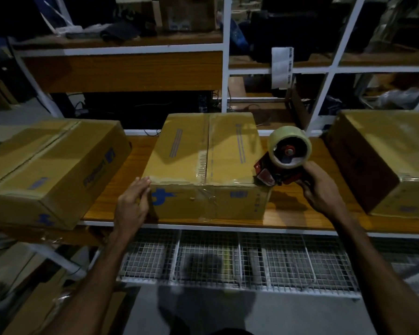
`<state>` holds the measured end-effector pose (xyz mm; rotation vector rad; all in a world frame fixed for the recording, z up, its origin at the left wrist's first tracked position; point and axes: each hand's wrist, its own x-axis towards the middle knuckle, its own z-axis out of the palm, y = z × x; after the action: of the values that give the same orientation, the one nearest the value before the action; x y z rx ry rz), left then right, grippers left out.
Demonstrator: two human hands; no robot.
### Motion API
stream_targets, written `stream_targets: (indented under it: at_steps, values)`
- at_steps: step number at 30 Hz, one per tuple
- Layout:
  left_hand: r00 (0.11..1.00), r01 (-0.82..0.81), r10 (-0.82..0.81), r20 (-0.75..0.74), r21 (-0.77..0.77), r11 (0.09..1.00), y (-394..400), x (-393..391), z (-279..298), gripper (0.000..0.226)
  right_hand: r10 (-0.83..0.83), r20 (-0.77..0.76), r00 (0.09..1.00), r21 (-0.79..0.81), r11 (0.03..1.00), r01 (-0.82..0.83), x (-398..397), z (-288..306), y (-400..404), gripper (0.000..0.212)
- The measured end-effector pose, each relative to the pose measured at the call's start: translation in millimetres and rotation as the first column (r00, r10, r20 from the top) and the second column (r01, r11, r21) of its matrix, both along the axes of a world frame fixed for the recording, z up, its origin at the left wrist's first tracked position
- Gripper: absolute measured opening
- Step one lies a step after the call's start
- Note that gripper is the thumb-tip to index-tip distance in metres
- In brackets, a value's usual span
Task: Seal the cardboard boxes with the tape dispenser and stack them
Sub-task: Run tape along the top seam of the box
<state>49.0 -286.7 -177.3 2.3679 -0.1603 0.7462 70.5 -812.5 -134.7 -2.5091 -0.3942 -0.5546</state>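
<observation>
Taping the near edge of the middle box [203, 163] looks like the step in hand; to do it well, keep the dispenser's blade flat on the cardboard and draw steadily while the other hand braces. The left hand [133, 201] lies with straight fingers pressed against the box's left corner. The right hand [321, 189] curls round the handle of the tape dispenser [282, 160], its nose touching the box's right corner on the desk [293, 211]. Two more boxes sit outside either hand.

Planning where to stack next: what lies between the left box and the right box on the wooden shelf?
In the head view, the middle box lies there, with the tape dispenser at its near right corner.
</observation>
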Motion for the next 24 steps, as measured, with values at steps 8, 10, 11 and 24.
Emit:
stream_targets:
  at_steps: [8, 10, 11, 24]
  values:
    - [0.996, 0.085, -0.069, -0.054, 0.397, 0.914, -122, -5, 22, 0.045, 0.052, -0.007, 0.999, 0.1, 0.994, -0.051, -2, -10, -4, 0.033]
    - [0.988, 0.156, -0.131, -0.088, 0.417, 0.895, -170, -3, 29, 0.047, 0.04, -0.015, 0.999, 0.11, 0.993, -0.038, -2, -11, -4, 0.033]
    - [0.983, 0.182, -0.15, -0.106, 0.434, 0.882, -192, -1, 32, 0.047, 0.038, -0.02, 0.999, 0.115, 0.993, -0.035, -2, -12, -4, 0.033]
    - [0.979, 0.184, -0.203, -0.006, 0.446, 0.876, -257, 18, 6, 0.052, 0.048, -0.068, 0.997, 0.267, 0.963, -0.028, -7, -28, -1, 0.032]
